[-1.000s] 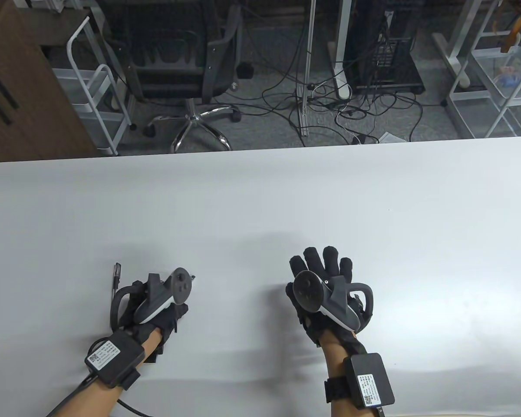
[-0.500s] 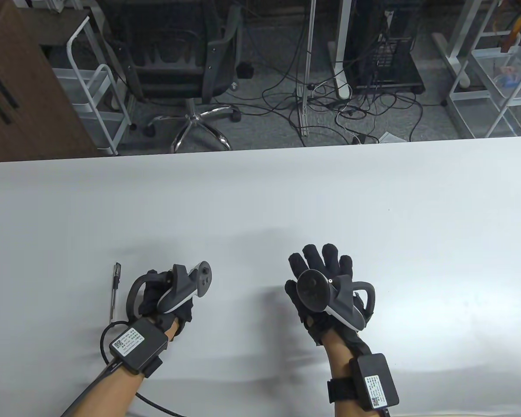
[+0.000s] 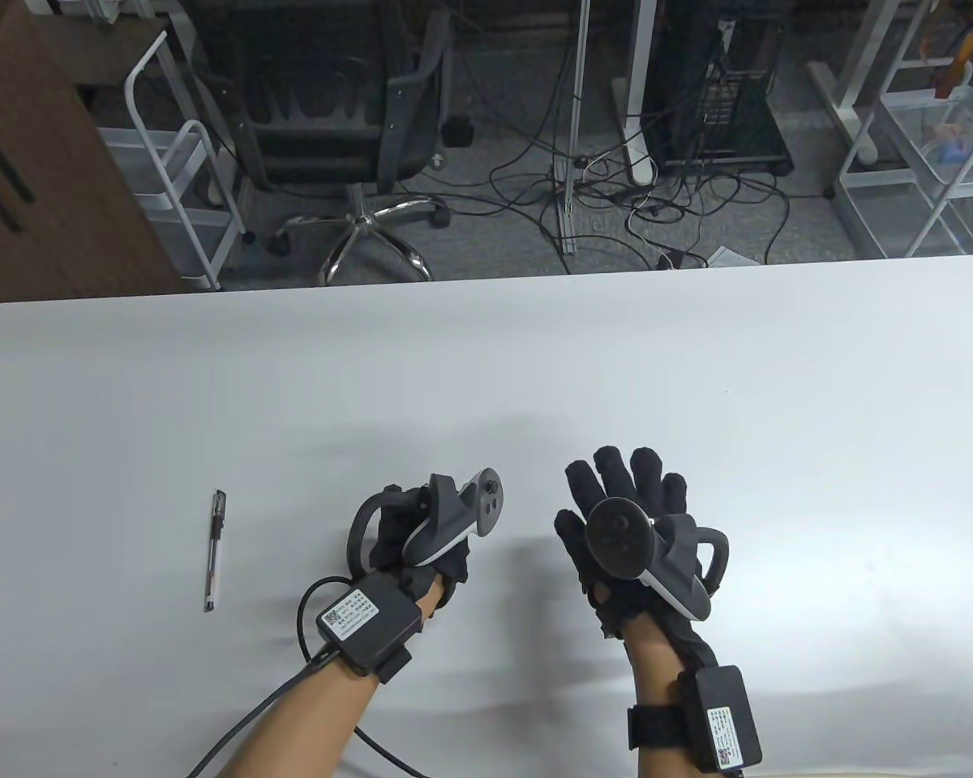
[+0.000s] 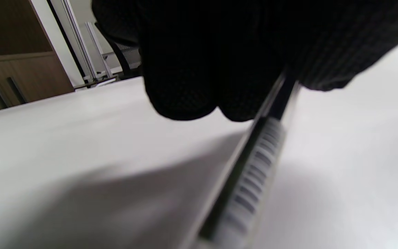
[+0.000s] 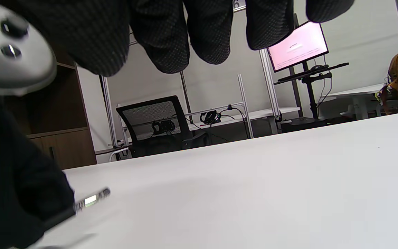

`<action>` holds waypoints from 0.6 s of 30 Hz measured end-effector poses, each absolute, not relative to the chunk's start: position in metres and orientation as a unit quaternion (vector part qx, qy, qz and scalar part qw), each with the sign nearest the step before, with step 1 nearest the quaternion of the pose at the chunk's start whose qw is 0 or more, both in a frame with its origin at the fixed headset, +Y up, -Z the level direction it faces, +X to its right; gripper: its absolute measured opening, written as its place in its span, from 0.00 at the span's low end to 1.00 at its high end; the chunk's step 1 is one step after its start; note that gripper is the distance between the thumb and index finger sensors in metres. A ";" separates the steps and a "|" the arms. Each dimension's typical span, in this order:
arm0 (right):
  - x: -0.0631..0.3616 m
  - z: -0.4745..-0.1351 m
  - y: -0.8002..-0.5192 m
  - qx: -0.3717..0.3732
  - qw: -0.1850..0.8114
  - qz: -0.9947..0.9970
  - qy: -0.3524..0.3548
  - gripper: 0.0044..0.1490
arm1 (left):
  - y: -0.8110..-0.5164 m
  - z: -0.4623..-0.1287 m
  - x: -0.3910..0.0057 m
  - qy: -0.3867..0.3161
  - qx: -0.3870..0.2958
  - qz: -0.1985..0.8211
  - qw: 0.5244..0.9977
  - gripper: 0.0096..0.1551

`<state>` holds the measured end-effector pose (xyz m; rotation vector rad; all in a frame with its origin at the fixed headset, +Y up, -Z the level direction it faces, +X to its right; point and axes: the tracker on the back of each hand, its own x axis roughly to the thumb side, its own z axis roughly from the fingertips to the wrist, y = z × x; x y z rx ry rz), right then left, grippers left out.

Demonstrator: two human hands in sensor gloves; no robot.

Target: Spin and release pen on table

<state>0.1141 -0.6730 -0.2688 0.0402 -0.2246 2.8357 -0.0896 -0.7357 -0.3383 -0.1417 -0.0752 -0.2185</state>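
Note:
A pen (image 3: pixel 215 551) lies on the white table (image 3: pixel 486 373) at the left, pointing away from me, apart from both hands. My left hand (image 3: pixel 409 539) is curled near the table's middle front, well right of that pen. In the left wrist view its fingers (image 4: pixel 192 69) grip a second pen (image 4: pixel 254 166) with a striped label, slanting down to the table. That pen's end (image 5: pixel 92 200) sticks out of the left glove in the right wrist view. My right hand (image 3: pixel 624 486) is beside the left, fingers spread and holding nothing.
The table's far edge (image 3: pixel 486 279) runs across the view, with an office chair (image 3: pixel 332 121), white racks and floor cables beyond it. A cable (image 3: pixel 308 616) loops from my left wrist over the table.
My left hand has moved right, away from the pen lying on the table, which has not moved. My right hand has shifted slightly right.

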 end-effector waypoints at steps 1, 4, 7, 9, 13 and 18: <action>0.116 -0.269 -0.673 0.012 0.150 0.986 -0.078 0.41 | -0.742 -0.340 -0.089 -0.030 -0.075 -0.113 0.990 0.30; 0.120 -0.271 -0.674 0.005 0.152 0.986 -0.076 0.41 | -0.753 -0.343 -0.088 -0.010 -0.054 -0.111 0.992 0.30; 0.122 -0.272 -0.676 0.001 0.155 0.985 -0.071 0.41 | -0.752 -0.345 -0.090 0.005 -0.078 -0.103 0.992 0.30; 0.121 -0.272 -0.676 0.002 0.154 0.986 -0.070 0.41 | -0.754 -0.346 -0.089 -0.003 -0.068 -0.091 0.993 0.31; 0.121 -0.272 -0.675 0.005 0.156 0.985 -0.071 0.41 | -0.752 -0.344 -0.090 -0.065 -0.055 -0.032 0.996 0.23; 0.124 -0.269 -0.673 0.004 0.164 0.983 -0.084 0.41 | -0.698 -0.338 -0.114 -0.144 -0.045 0.137 0.979 0.21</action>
